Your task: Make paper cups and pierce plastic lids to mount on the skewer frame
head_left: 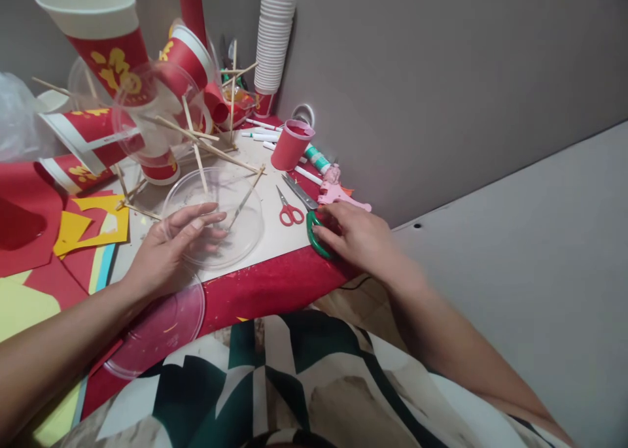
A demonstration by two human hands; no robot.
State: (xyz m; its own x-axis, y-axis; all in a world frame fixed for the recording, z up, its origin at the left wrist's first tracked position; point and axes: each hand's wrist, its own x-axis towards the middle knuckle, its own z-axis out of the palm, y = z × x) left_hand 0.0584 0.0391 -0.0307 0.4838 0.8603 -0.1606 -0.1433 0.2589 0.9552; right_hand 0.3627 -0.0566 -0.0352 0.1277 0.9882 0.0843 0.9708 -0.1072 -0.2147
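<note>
My left hand (169,248) holds the near rim of a clear plastic dish (235,229) that lies on the table, fingers laid over its edge. My right hand (356,235) is closed around the handles of green-handled scissors (310,214) at the table's right edge. Small red-handled scissors (289,211) lie just left of them. A structure of red-and-white paper cups (105,46) joined by wooden sticks (201,163) and clear lids stands behind the dish.
A second clear dish (161,327) hangs over the near table edge. A tall stack of paper cups (275,39) stands in the back corner, a pink cup (292,144), markers and a pink glue gun (341,196) near the grey wall. Red and yellow paper (83,229) lies at left.
</note>
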